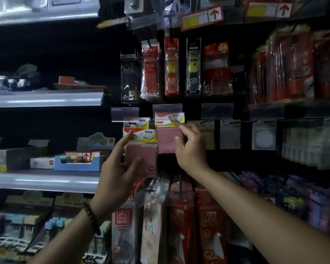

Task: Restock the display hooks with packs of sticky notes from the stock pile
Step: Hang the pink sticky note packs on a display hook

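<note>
Dim aisle, peg display in front of me.

My left hand point(120, 168) held a pink pack of sticky notes point(141, 159) up against the display. The thumb lay across the front of the pink pad and the index finger reached up onto its white and red header card. The other fingers were hidden behind the pack. This pack sat low and left, tilted a little, in front of another pack point(136, 123) already hanging under the left clear label holder point(124, 114).

My right hand point(191, 147) was at a second pink pack point(170, 138), which hung just right of the first, under the next label holder point(167, 108). The index fingertip touched its header card and the thumb tip touched the right edge of the pad. The remaining fingers were loosely curled beside the pack. I could not tell whether this hand pinched the pack or only touched it. The hook itself was hidden behind the holder.

Further right on the same row hung pale note packs point(230, 134). Above were pen refill packs point(152, 71) in clear sleeves. Below were red envelope packs point(181, 216). Grey shelves point(46, 99) stood to the left, one bearing a blue carton point(76, 162). A beaded bracelet point(91, 216) was on my left wrist.
</note>
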### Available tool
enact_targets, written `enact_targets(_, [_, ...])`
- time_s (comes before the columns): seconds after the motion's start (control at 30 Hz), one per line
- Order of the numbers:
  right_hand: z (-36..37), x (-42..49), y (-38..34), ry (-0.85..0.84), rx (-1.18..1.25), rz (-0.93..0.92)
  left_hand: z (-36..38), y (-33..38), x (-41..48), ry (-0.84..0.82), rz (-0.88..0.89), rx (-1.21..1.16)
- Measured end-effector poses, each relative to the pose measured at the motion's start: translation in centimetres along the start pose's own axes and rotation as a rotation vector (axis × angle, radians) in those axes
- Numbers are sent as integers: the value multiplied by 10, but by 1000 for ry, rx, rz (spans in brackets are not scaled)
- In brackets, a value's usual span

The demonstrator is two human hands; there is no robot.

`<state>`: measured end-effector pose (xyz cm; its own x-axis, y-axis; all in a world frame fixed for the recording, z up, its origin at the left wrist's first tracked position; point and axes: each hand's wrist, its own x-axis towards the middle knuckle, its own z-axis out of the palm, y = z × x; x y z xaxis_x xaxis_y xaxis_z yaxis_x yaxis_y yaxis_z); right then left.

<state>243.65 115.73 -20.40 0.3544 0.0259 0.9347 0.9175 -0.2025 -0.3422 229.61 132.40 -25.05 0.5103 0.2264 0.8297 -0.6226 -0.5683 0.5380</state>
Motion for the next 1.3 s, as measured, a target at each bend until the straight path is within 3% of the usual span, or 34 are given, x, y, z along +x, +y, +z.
enact_targets(0.2, [2, 12, 10, -186, -227, 75, 4, -5, 4, -13, -10, -79])
enact_targets(0.3, [1, 22, 12, -316, -299, 234, 9, -9, 9, -36, -30, -116])
enact_targets(0.4, [-5, 22, 3, -452, -542, 190, 16, -12, 17, -75, -51, -130])
enact_targets(0.47, [-12, 16, -3, -354, -564, 157, 21, -11, 21, -80, -36, -122])
enact_targets(0.57, [-17, -7, 1, -110, -238, 46, 28, -9, 25, -89, -16, -150])
enact_targets(0.7, [-17, -35, 0, -126, 176, 51, 37, -8, 29, -121, 30, -145])
enact_targets(0.9, [-15, -23, -4, -44, 239, 50, 49, -5, 38, -16, 84, -105])
enact_targets(1.1, [-14, -8, -1, 89, 123, -15, 57, 2, 49, 36, 102, -91])
enact_targets(1.3, [-9, 1, 8, 29, 94, -48, 59, -7, 56, 28, 80, -34])
